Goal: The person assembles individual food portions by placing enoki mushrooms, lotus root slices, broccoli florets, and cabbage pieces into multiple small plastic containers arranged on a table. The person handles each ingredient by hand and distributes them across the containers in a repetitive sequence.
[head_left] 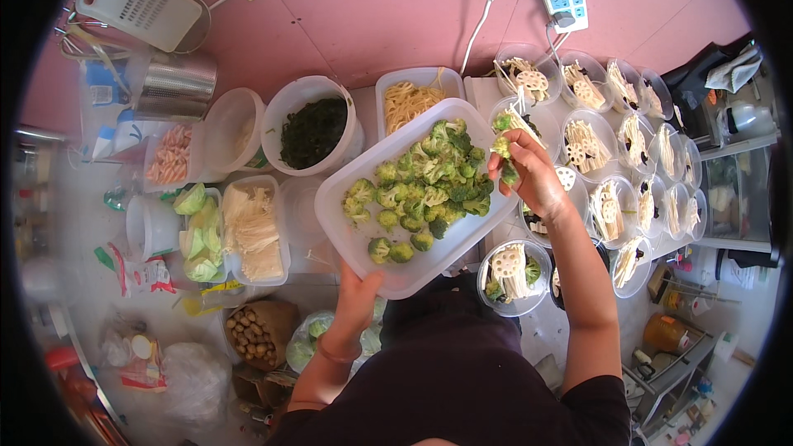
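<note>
Single head-worn fisheye view, looking steeply down over worktable (pixel 529 326), close to hands; edges bend.

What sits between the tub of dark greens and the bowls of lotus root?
In the head view, a rectangular clear tub of yellow noodles sits between the round tub of dark greens and the lotus-root bowls.

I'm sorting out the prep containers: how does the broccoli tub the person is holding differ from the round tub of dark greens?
The broccoli tub is rectangular and shallow; the dark greens tub is round and deeper. The left hand holds the broccoli tub up at a tilt, while the dark greens tub rests on the counter. The broccoli is bright green florets, some in the right hand; the other greens are dark and leafy. Both tubs are translucent white plastic without lids.
</note>
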Demonstrator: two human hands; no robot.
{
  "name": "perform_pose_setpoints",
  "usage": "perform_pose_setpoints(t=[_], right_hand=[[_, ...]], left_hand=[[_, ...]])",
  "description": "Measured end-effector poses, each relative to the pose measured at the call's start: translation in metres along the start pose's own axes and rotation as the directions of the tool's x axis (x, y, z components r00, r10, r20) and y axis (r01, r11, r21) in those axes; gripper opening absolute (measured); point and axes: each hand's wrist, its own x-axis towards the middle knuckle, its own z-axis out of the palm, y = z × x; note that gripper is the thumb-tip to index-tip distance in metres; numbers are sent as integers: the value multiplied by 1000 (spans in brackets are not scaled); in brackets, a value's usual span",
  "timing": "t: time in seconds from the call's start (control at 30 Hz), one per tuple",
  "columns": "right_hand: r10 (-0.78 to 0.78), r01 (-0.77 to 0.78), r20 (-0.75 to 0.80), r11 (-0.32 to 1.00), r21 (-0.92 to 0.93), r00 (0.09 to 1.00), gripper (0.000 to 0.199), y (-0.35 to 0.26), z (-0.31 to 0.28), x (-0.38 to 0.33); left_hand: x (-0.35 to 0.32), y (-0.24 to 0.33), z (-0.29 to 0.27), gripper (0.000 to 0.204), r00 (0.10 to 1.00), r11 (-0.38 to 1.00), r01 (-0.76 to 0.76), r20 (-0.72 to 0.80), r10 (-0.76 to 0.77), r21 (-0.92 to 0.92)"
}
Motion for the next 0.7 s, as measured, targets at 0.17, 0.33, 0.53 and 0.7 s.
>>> perform_pose_setpoints(t=[0.17, 0.33, 0.53, 0.7], right_hand=[[79, -79, 5, 997, -14, 997, 18, -3, 9, -1], [125, -111, -64, 976, 186, 990, 20, -11, 34, -6], [-215, 213, 78, 721, -659, 973, 11, 11, 14, -3], [-256, 221, 313, -333, -917, 915, 19, 20, 32, -1]], left_hand=[[1, 2, 1, 76, 1000, 1000, 12, 8, -12, -11], [-3, 3, -2, 75, 999, 999, 33, 5, -33, -15], [-4, 9, 4, 73, 1000, 999, 24, 20, -23, -33], [-5, 10, 3, 72, 1000, 999, 29, -4, -29, -18]])
